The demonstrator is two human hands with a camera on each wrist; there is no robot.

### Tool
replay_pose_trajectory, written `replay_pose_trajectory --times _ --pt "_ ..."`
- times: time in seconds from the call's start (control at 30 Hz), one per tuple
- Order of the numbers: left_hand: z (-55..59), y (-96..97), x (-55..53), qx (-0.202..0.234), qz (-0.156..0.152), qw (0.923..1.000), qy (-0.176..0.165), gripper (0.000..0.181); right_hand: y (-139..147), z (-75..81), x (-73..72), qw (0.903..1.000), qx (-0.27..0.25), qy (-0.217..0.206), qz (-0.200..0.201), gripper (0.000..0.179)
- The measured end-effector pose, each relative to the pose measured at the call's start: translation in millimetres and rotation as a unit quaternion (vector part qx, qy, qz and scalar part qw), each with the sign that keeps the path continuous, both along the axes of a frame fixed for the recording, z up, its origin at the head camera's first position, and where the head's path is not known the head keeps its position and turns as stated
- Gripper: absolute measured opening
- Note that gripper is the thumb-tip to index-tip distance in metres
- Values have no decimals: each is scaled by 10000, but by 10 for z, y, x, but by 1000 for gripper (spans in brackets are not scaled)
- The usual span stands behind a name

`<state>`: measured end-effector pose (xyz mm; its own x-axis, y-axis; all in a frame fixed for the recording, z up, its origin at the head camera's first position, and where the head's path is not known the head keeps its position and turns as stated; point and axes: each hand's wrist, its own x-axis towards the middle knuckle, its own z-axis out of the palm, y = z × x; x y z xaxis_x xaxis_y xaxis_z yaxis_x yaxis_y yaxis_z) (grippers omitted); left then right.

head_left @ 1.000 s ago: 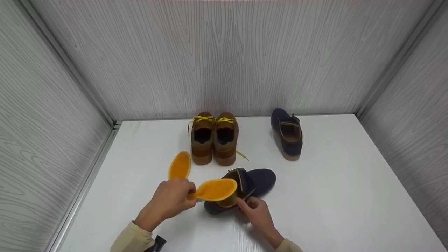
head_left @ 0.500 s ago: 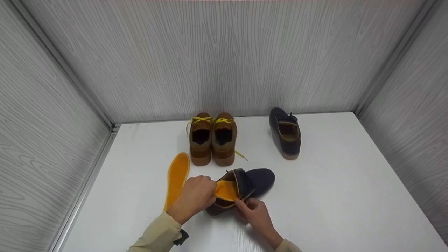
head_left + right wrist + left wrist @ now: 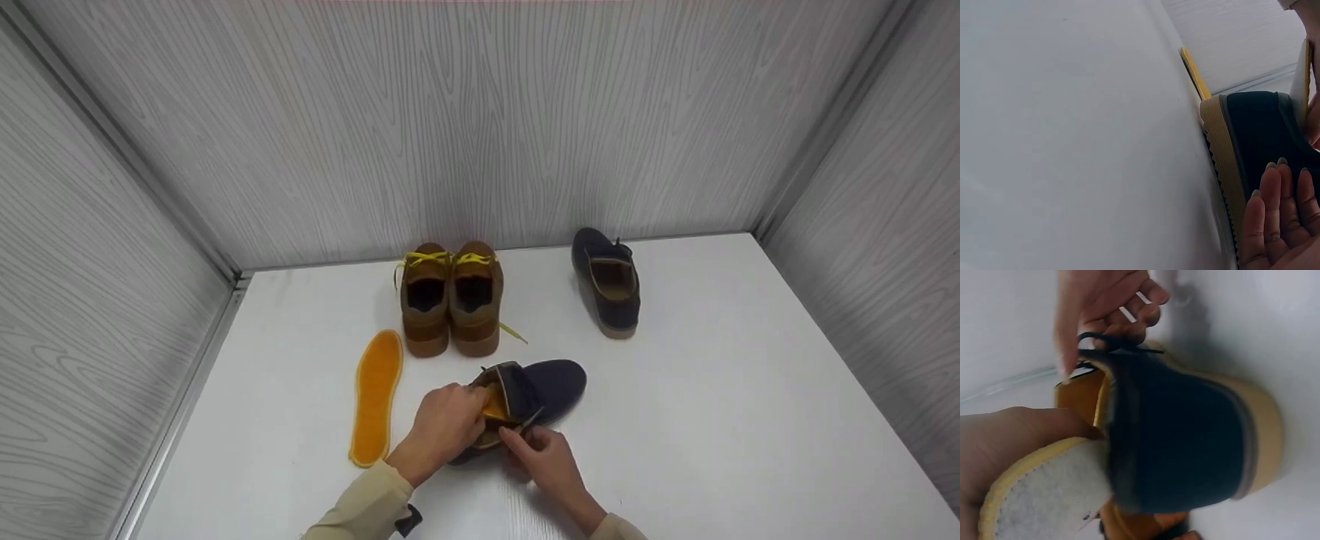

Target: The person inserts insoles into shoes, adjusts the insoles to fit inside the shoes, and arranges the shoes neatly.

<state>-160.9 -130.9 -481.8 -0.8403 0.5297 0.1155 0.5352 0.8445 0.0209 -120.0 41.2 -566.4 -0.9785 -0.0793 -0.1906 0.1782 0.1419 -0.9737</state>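
Observation:
A navy lace-up shoe with a tan sole stands on the white table, its toe to the right. My left hand grips an orange insole at its opening. The front part of that insole is inside the shoe. Its pale grey underside and yellow edge stick out at the heel in the left wrist view. At the near side of the opening, my right hand pinches the shoe's edge by the dark lace between thumb and forefinger. Its other fingers lie along the shoe's side in the right wrist view.
Another orange insole lies flat on the table, left of the shoe. Two brown shoes with yellow laces stand side by side behind it. A second navy shoe is at the back right. Grey wood-grain walls surround the table.
My left hand has moved right and down to the shoe, taking the insole from above the opening into it. My right hand has kept its hold at the shoe's edge.

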Motion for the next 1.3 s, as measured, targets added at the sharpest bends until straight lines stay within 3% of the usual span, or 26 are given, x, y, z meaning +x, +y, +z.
replay_pose_trajectory --times 0.17,0.27,0.53,0.97,1.1,1.23,1.3 --pt "-142 105 -72 219 -284 9993 122 10 15 223 72 9998 -2 192 77 30" --pt "-206 150 -142 384 -412 9984 27 9 28 277 93 9995 -53 276 136 33" --pt "-298 289 -292 654 -373 9963 -421 10 15 299 105 9998 -44 145 160 41" --pt "-467 366 -351 742 -344 9953 -514 5 21 248 93 9996 -136 122 221 43" --pt "-424 360 -361 727 -312 9942 -723 8 16 255 92 9996 -97 168 179 43" --pt "-286 294 -320 530 -195 9936 -975 11 15 241 84 9995 -149 160 234 42" --pt "-214 243 -281 352 -124 9937 -1054 10 23 143 53 9995 -147 119 262 40"
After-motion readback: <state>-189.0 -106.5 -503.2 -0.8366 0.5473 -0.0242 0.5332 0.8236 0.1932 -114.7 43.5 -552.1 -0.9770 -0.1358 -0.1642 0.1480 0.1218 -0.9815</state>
